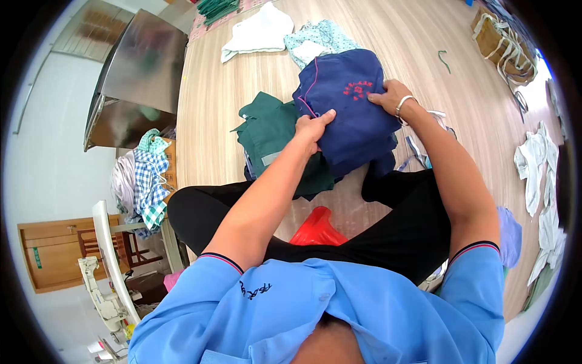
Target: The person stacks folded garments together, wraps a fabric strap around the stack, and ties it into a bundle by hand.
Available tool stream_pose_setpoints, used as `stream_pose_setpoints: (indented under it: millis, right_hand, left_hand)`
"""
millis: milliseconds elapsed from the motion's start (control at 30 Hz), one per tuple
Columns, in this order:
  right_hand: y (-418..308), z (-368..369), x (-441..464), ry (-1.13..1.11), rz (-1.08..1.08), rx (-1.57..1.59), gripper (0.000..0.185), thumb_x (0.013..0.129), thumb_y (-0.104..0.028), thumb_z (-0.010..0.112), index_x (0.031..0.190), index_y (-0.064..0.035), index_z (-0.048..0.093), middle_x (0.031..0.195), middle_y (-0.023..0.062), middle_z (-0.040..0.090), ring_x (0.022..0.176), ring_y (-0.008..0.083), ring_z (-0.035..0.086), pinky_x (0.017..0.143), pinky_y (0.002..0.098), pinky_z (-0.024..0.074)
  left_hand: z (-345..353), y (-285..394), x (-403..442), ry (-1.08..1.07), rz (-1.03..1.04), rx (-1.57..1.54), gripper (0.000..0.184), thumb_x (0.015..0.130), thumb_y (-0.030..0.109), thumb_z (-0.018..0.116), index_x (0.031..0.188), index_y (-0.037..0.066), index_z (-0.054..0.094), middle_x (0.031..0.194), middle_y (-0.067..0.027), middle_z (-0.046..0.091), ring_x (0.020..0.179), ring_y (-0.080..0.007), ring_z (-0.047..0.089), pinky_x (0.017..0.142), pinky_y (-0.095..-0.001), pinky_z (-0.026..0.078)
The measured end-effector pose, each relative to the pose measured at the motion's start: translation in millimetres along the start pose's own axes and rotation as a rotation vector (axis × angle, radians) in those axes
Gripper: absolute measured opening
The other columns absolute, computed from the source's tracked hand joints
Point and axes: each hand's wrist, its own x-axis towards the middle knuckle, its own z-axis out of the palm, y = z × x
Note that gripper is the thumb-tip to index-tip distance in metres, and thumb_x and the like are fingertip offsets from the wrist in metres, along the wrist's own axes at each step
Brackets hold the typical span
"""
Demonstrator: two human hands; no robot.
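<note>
A folded navy garment with red lettering and pink piping lies in front of me, on top of more dark blue cloth. My left hand grips its left edge, thumb on top and fingers partly hidden. On the opposite side my right hand holds the right edge, with the thumb over the cloth near the lettering. A bracelet circles my right wrist. Beside the navy garment, to the left, is a pile topped by a folded dark green garment.
Farther back on the wooden table lie a white cloth and a patterned light blue cloth. A green strip and a box with white straps are at the right. A red stool shows between my legs.
</note>
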Motion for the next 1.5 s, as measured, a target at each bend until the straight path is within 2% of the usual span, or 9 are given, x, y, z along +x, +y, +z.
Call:
stream_pose_setpoints:
  millis: [200, 367, 567, 667, 933, 1033, 1200, 1267, 1500]
  right_hand:
    - [-6.4, -6.7, 3.0, -0.027, -0.169, 0.232, 0.047, 0.068, -0.034, 0.073, 0.091, 0.0062, 0.065, 0.082, 0.023, 0.065, 0.078, 0.0318, 0.064, 0.073, 0.0379, 0.049]
    - [16.6, 13.5, 4.0, -0.07, -0.058, -0.058, 0.066, 0.073, -0.036, 0.073, 0.119, 0.0074, 0.054, 0.116, 0.0245, 0.058, 0.111, 0.0344, 0.055, 0.094, 0.0345, 0.0434]
    - [29.9, 0.1, 7.0, -0.02, 0.115, 0.444, 0.058, 0.079, -0.049, 0.059, 0.084, 0.0079, 0.064, 0.063, 0.0136, 0.06, 0.051, 0.0232, 0.057, 0.048, 0.0351, 0.046]
    - [64.7, 12.3, 38.4, 0.023, 0.214, 0.474, 0.06, 0.079, -0.051, 0.059, 0.082, 0.0082, 0.064, 0.064, 0.0152, 0.059, 0.05, 0.023, 0.056, 0.048, 0.0355, 0.0455]
    - [166.3, 105.1, 102.1, -0.139, 0.529, 0.155, 0.054, 0.084, -0.042, 0.052, 0.104, 0.0064, 0.062, 0.11, 0.0285, 0.058, 0.103, 0.039, 0.059, 0.087, 0.0432, 0.0466]
    - [196.4, 153.7, 115.3, -0.209, -0.089, -0.444, 0.037, 0.092, -0.026, 0.038, 0.094, -0.0008, 0.064, 0.091, 0.0241, 0.064, 0.081, 0.0334, 0.065, 0.072, 0.0432, 0.0516]
    - [219.1, 209.4, 119.9, -0.176, 0.152, -0.052, 0.044, 0.093, -0.034, 0.04, 0.109, 0.0016, 0.06, 0.113, 0.0245, 0.059, 0.102, 0.0359, 0.06, 0.088, 0.0453, 0.0453]
    - [176.3, 165.0, 94.2, -0.242, 0.811, 0.953, 0.054, 0.091, -0.044, 0.045, 0.113, 0.0033, 0.058, 0.112, 0.0211, 0.061, 0.098, 0.031, 0.062, 0.085, 0.0418, 0.0466]
    - [170.4, 162.5, 100.7, -0.29, 0.746, 1.005, 0.06, 0.089, -0.05, 0.046, 0.116, 0.0024, 0.056, 0.105, 0.016, 0.064, 0.088, 0.0266, 0.063, 0.077, 0.0394, 0.0504]
  left_hand:
    - [-18.4, 17.0, -35.7, -0.124, 0.118, -0.183, 0.054, 0.078, 0.015, 0.072, 0.12, -0.006, 0.044, 0.107, -0.0189, 0.059, 0.088, -0.0276, 0.064, 0.073, -0.0392, 0.055]
    - [-13.8, -1.6, -31.6, 0.023, -0.064, 0.244, 0.073, 0.073, 0.033, 0.076, 0.129, 0.004, 0.04, 0.115, -0.0155, 0.056, 0.092, -0.0272, 0.06, 0.069, -0.0426, 0.053]
    - [4.7, 19.2, -22.5, 0.157, 0.175, 0.087, 0.11, 0.064, 0.053, 0.077, 0.14, -0.002, 0.021, 0.133, -0.0224, 0.041, 0.12, -0.0298, 0.046, 0.094, -0.0397, 0.043]
    - [28.9, 20.7, -12.2, 0.219, 0.25, 0.175, 0.118, 0.062, 0.059, 0.075, 0.143, -0.002, 0.014, 0.138, -0.024, 0.035, 0.125, -0.0321, 0.04, 0.1, -0.039, 0.038]
    - [29.9, -12.0, 13.2, 0.198, 0.196, 0.427, 0.122, 0.058, 0.06, 0.074, 0.145, 0.001, 0.01, 0.135, -0.0303, 0.037, 0.125, -0.0383, 0.04, 0.102, -0.0389, 0.034]
    - [18.1, -16.8, 13.5, 0.14, 0.22, 0.317, 0.117, 0.061, 0.052, 0.076, 0.144, 0.001, 0.013, 0.133, -0.0264, 0.042, 0.121, -0.0333, 0.045, 0.1, -0.0348, 0.036]
    - [4.7, -30.1, 32.1, 0.051, 0.259, 0.184, 0.108, 0.065, 0.044, 0.077, 0.143, 0.0, 0.017, 0.125, -0.0206, 0.048, 0.111, -0.0277, 0.051, 0.095, -0.0325, 0.041]
    - [0.3, -28.1, 32.0, -0.027, 0.176, 0.095, 0.106, 0.067, 0.041, 0.077, 0.143, -0.001, 0.016, 0.123, -0.0187, 0.05, 0.108, -0.0248, 0.052, 0.092, -0.0321, 0.043]
    - [-39.1, -25.1, 66.4, -0.189, -0.018, -0.268, 0.069, 0.08, 0.032, 0.067, 0.136, 0.008, 0.035, 0.119, -0.0119, 0.052, 0.102, -0.0218, 0.055, 0.088, -0.0352, 0.047]
